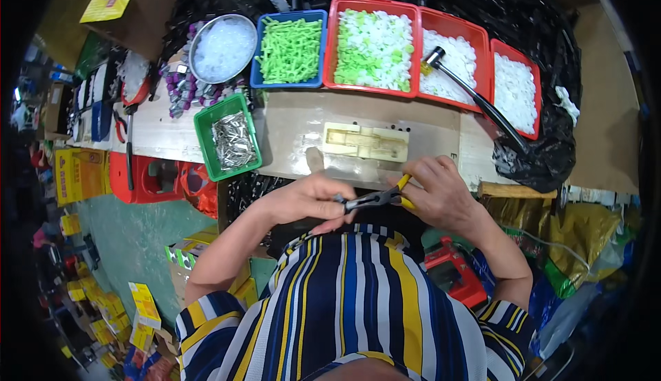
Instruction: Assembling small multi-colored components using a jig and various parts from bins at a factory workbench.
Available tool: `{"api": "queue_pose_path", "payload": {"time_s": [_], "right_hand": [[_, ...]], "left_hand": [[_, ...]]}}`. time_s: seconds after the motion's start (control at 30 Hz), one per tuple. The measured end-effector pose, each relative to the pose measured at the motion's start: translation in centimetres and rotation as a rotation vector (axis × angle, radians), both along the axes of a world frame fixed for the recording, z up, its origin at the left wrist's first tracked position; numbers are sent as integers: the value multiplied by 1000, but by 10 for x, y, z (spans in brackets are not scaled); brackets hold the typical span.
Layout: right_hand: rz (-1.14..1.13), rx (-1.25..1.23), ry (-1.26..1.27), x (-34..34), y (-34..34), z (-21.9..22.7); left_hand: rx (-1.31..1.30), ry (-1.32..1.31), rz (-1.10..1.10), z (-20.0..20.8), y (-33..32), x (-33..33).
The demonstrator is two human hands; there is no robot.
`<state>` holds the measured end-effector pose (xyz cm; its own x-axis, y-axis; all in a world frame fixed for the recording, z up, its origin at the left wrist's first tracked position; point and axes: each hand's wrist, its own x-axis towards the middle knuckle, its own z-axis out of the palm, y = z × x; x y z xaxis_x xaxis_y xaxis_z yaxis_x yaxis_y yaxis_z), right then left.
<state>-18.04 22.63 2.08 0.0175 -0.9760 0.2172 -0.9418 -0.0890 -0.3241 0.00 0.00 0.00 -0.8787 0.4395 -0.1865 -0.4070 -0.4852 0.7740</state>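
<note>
My right hand is closed round the yellow handles of a pair of pliers, whose dark metal jaws point left. At the jaw tips, my left hand pinches a small greyish piece; its kind is too small to make out. Both hands hover in front of my body at the bench's near edge. Just beyond them, a cream-coloured block with recesses lies on the cardboard-covered bench top.
Red bins of small white and green pieces line the back, beside a blue bin of green strips and a metal bowl. A green basket holds metal pins. A hammer leans across the right bins.
</note>
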Motion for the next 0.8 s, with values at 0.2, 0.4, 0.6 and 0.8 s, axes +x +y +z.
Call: {"api": "queue_pose_path", "payload": {"time_s": [0.2, 0.4, 0.6, 0.8], "right_hand": [[-200, -20, 8, -25, 2, -28], [-549, 49, 154, -38, -4, -34], [-552, 114, 158, -35, -3, -31], [-448, -77, 198, -19, -17, -6]], "left_hand": [[-1028, -384, -175, -9, -40, 93], [-1337, -89, 122, -13, -53, 108], [-1798, 329, 688, 26, -56, 43], [-2047, 345, 993, 21, -77, 39]]}}
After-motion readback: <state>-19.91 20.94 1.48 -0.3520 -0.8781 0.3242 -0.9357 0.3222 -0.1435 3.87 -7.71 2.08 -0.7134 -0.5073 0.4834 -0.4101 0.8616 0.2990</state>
